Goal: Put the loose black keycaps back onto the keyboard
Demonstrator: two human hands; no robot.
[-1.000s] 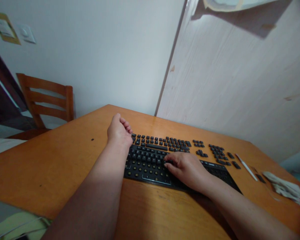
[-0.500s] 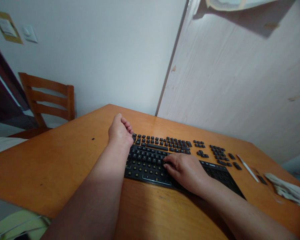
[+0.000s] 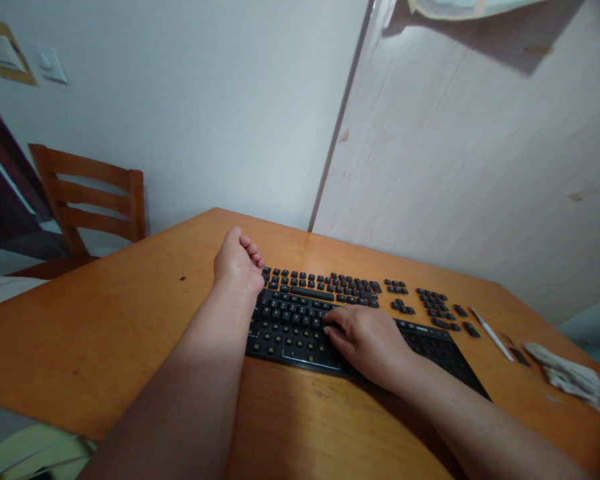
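Observation:
A black keyboard [image 3: 290, 341] lies on the table, its upper rows fitted with keycaps and its lower rows showing bare key mounts. My left hand [image 3: 235, 263] rests at its far left corner with loosely curled fingers; nothing shows in them. Over the middle of the keyboard, my right hand [image 3: 367, 340] has thumb and forefinger closed at the end of a keycap row, on what looks like a dark keycap. Their grip hides most of it. Behind the keyboard, loose keycaps [image 3: 353, 287] are laid out in rows, with a long spacebar [image 3: 313, 293] among them.
Right of the loose keys lie a white pen-like stick [image 3: 491, 333], a small dark piece [image 3: 520, 357] and a crumpled pale cloth [image 3: 567, 377]. A wooden chair [image 3: 93, 190] stands left of the table [image 3: 145, 313]. Walls rise behind the table.
The whole view has shifted slightly, moving everything a little to the left. Both hands keep almost the same pose and place on the keyboard.

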